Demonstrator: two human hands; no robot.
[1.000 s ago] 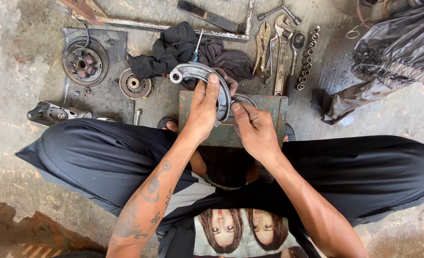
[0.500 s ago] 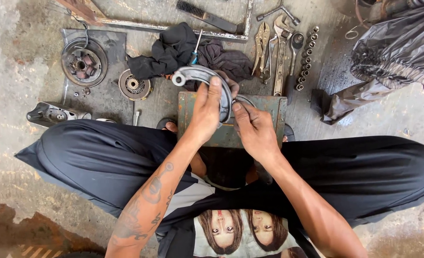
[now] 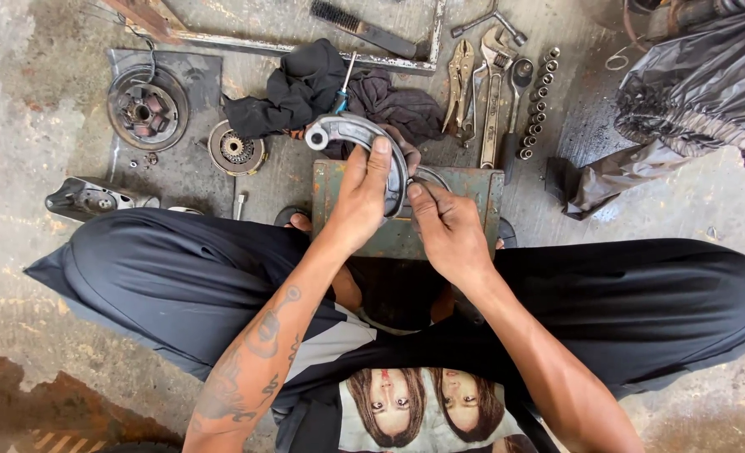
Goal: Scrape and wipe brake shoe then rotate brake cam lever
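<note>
While the left hand (image 3: 362, 201) grips the curved brake shoe (image 3: 364, 138) over the green metal block (image 3: 465, 201), the right hand (image 3: 450, 231) pinches its lower end; fitting looks unfinished.

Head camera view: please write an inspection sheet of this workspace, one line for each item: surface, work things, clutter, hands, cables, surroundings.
Surface: stained concrete floor; the person sits cross-legged on it.
Work things: curved grey metal shoe held over a greenish metal block.
Clutter: dark rags, round hub part, smaller round part, pliers and wrenches, row of sockets, wire brush.
Hands: left hand grips the shoe; right hand pinches at its lower end.
Cables: nothing seen.
Surroundings: crumpled black plastic sheet at the right.
</note>
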